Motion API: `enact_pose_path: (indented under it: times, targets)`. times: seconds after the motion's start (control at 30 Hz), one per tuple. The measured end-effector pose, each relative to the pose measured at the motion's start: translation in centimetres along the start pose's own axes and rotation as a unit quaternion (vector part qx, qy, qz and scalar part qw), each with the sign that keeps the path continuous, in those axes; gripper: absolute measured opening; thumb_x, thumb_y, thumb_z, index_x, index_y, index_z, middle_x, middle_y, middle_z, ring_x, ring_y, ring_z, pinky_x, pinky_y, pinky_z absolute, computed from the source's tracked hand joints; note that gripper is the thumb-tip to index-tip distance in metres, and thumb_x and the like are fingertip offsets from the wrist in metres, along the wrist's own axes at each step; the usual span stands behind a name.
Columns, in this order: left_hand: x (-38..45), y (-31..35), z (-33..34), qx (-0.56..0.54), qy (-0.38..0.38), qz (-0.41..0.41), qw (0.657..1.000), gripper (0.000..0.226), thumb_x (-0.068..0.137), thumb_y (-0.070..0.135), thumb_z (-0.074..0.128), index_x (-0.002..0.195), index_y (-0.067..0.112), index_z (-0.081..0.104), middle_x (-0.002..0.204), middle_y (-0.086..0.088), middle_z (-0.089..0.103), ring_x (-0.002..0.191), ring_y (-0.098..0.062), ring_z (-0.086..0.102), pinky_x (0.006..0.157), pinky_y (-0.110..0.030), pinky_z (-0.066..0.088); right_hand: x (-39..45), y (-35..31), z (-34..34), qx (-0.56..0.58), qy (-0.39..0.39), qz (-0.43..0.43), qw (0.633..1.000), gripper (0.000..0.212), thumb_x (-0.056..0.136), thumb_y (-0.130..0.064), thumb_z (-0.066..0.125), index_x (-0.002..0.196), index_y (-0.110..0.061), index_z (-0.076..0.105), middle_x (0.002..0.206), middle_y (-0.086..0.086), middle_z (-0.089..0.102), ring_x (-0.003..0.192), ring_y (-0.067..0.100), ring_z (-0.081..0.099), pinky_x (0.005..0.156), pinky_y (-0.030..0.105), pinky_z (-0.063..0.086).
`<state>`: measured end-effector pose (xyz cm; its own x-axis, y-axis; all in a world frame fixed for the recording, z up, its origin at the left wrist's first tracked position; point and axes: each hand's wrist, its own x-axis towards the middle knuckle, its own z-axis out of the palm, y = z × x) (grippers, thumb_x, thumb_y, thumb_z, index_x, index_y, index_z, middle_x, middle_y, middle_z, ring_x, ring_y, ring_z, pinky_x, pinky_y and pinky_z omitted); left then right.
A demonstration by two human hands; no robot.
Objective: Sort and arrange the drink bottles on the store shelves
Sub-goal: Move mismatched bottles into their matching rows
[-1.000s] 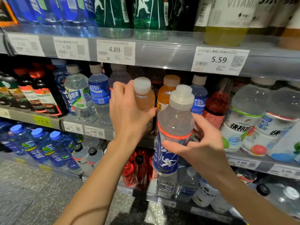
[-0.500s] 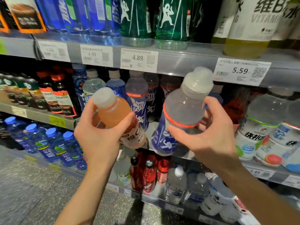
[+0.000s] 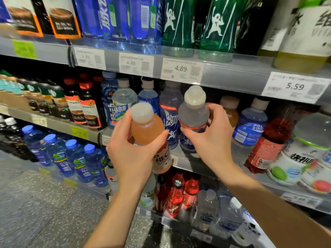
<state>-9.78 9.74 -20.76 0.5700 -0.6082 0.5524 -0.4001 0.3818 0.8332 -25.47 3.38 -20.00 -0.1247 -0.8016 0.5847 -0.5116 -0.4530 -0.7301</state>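
Note:
My left hand [image 3: 133,154] grips an orange drink bottle [image 3: 146,129] with a white cap, held in front of the middle shelf [image 3: 200,162]. My right hand [image 3: 213,138] grips a clear bottle [image 3: 193,113] with a blue label and an orange ring. That bottle stands upright on the middle shelf, next to a matching blue-labelled bottle [image 3: 169,111]. An amber bottle [image 3: 230,111] stands behind my right hand, partly hidden.
The middle shelf also holds dark bottles [image 3: 87,108] at left, a Pocari Sweat bottle [image 3: 250,126], a red bottle [image 3: 268,145] and wide white-labelled bottles [image 3: 308,145] at right. Green bottles [image 3: 180,24] stand on the shelf above. Blue water bottles [image 3: 77,158] and red bottles [image 3: 176,194] fill the lower shelf.
My right hand has moved the clear blue-labelled bottle from a tilt in the air to upright at the middle shelf. My left hand still holds the orange bottle, now more upright.

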Motion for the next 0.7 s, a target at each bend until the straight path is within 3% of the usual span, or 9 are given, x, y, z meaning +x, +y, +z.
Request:
enact_pose_path:
  times: [0.17, 0.3, 0.4, 0.47, 0.57, 0.7]
  targets:
    - [0.3, -0.5, 0.1, -0.003, -0.006, 0.003, 1.000, 0.074, 0.059, 0.039, 0.090, 0.127, 0.026, 0.065, 0.118, 0.009, 0.068, 0.108, -0.012, 0.064, 0.089, -0.044, 0.056, 0.1, 0.3, 1.1, -0.024, -0.006, 0.010, 1.000, 0.066, 0.067, -0.030, 0.090, 0.120, -0.019, 0.053, 0.113, -0.001, 0.060, 0.107, 0.016, 0.061, 0.086, 0.033, 0.053]
    - [0.3, -0.5, 0.2, -0.008, -0.010, 0.005, 1.000, 0.073, 0.059, 0.040, 0.089, 0.127, 0.026, 0.065, 0.118, 0.011, 0.067, 0.109, -0.009, 0.064, 0.089, -0.043, 0.057, 0.4, 0.2, 1.4, -0.027, -0.021, 0.014, 0.999, 0.085, 0.076, -0.026, 0.085, 0.141, -0.019, 0.032, 0.123, 0.004, 0.062, 0.114, 0.020, 0.060, 0.086, 0.026, 0.047]
    - [0.2, -0.6, 0.5, -0.008, -0.012, 0.003, 1.000, 0.073, 0.059, 0.040, 0.090, 0.127, 0.028, 0.065, 0.117, 0.012, 0.068, 0.107, -0.009, 0.065, 0.088, -0.044, 0.057, 0.3, 0.2, 1.5, -0.062, -0.030, 0.002, 0.998, 0.085, 0.083, -0.022, 0.079, 0.148, -0.015, 0.025, 0.133, 0.007, 0.053, 0.118, 0.022, 0.055, 0.085, 0.022, 0.040]
    - [0.3, -0.6, 0.6, -0.007, -0.012, 0.001, 1.000, 0.073, 0.058, 0.040, 0.090, 0.126, 0.029, 0.065, 0.116, 0.012, 0.068, 0.107, -0.009, 0.065, 0.087, -0.044, 0.057, 0.1, 0.0, 1.6, -0.101, -0.030, -0.022, 0.994, 0.081, 0.088, -0.021, 0.075, 0.150, -0.011, 0.024, 0.137, 0.009, 0.045, 0.116, 0.023, 0.052, 0.083, 0.026, 0.044]
    - [0.2, -0.6, 0.9, -0.009, -0.020, -0.005, 1.000, 0.072, 0.059, 0.040, 0.091, 0.126, 0.031, 0.065, 0.118, 0.011, 0.069, 0.109, -0.012, 0.065, 0.089, -0.044, 0.056, -0.1, -0.3, 2.2, -0.170, -0.018, -0.049, 0.984, 0.076, 0.089, -0.016, 0.072, 0.149, -0.005, 0.026, 0.145, 0.016, 0.034, 0.107, 0.036, 0.057, 0.076, 0.043, 0.053]
    - [0.2, -0.5, 1.2, -0.016, -0.024, -0.003, 1.000, 0.075, 0.060, 0.038, 0.092, 0.128, 0.032, 0.064, 0.121, 0.011, 0.068, 0.113, -0.012, 0.064, 0.093, -0.044, 0.055, 0.3, -0.6, 2.9, -0.221, -0.011, -0.076, 0.972, 0.070, 0.085, -0.002, 0.074, 0.142, 0.003, 0.034, 0.155, 0.025, 0.025, 0.094, 0.045, 0.061, 0.060, 0.041, 0.051]
